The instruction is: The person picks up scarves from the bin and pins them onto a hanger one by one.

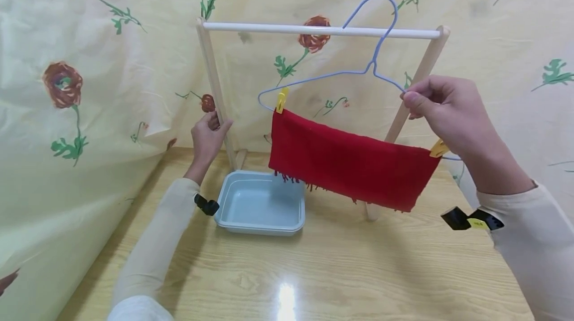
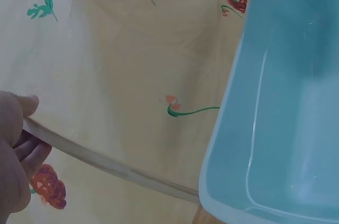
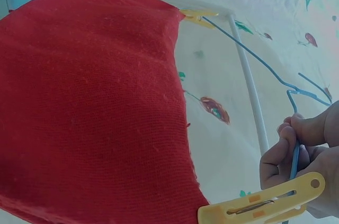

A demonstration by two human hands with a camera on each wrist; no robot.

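Note:
My right hand (image 1: 453, 116) pinches the right shoulder of a blue wire clothes hanger (image 1: 375, 52) and holds it up in front of the rack. Its hook overlaps the white rail (image 1: 278, 28) in the head view. A red fringed cloth (image 1: 352, 161) hangs tilted from the hanger, lower on the right. One yellow clothespin (image 1: 281, 101) clips its left corner, and another yellow clothespin (image 3: 259, 203) clips the corner beside my right hand. My left hand (image 1: 208, 139) grips the rack's left wooden post (image 1: 211, 62), thumb and fingers on opposite sides in the left wrist view.
A light blue plastic basin (image 1: 260, 204) stands on the wood-patterned table (image 1: 341, 276), in front of the rack's left foot. The right wooden post (image 1: 428, 62) rises behind the hanger. A flowered cloth backdrop (image 1: 116, 62) surrounds the back and left side.

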